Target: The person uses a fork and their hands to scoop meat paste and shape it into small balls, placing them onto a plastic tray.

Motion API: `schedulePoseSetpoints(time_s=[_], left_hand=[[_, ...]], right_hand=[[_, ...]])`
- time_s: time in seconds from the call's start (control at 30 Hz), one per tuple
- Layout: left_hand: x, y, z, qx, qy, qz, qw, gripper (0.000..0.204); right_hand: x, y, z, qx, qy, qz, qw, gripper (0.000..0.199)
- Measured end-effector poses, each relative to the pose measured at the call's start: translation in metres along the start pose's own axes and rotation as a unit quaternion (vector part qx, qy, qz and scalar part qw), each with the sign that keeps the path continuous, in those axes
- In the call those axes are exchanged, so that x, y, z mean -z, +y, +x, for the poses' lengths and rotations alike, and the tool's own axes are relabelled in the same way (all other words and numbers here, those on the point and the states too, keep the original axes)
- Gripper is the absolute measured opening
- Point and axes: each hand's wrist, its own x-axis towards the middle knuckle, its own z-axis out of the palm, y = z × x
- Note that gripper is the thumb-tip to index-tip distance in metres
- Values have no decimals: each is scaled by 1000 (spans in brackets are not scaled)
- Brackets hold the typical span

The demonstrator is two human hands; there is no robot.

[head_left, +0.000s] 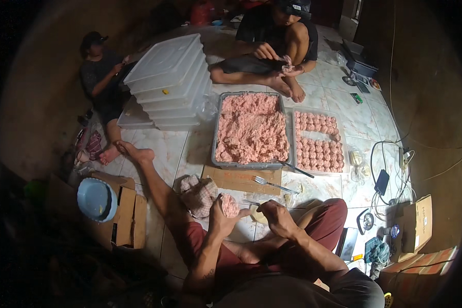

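My left hand (pixel 218 223) cups a lump of pink minced paste (pixel 230 206) in its curled fingers. Close to its right, my right hand (pixel 280 220) grips a thin metal utensil (pixel 251 202) pointing at the lump; its kind is unclear. Between and below them is a pale, round, flat piece (pixel 259 215). Ahead stands a grey tub (pixel 215 136) heaped with pink paste (pixel 251 128), a dark-handled tool (pixel 299 170) resting at its near right corner. To its right, a clear tray (pixel 343 134) holds rows of pink balls (pixel 321 155). A fork (pixel 272 184) lies on cardboard (pixel 223 178).
A checked cloth (pixel 197 194) lies left of my left hand. Stacked translucent boxes (pixel 167 72) stand far left, a blue basin (pixel 95 197) near left. Two people sit opposite; the right one (pixel 251 31) handles pink paste. Cables (pixel 390 169) and an open carton (pixel 418 226) are at right.
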Motion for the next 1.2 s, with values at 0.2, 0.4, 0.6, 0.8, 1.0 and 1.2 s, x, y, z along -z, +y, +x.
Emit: schedulePoseSetpoints(time_s=[0.2,0.4,0.6,0.8,1.0,1.2], left_hand=[[-10,-12,-1,-28,-27,-93,995,44],[-12,-14,2,73,-53,115,989,53],[5,-18,3,46,-88,-91,991,50],[9,0,6,49,-55,-127,989,52],[18,19,10,-43,-4,-183,982,50],[7,-2,3,-13,-70,-211,975,45]], right_hand=[[-34,-4,-29,-209,-54,458,862,20],[-36,-7,-11,-40,59,-21,997,19],[-20,-5,-28,-174,28,189,966,21],[-41,-8,-39,-227,-18,461,857,23],[-48,-4,-38,-214,-20,526,822,25],[-43,-23,-24,-175,-35,446,877,22]])
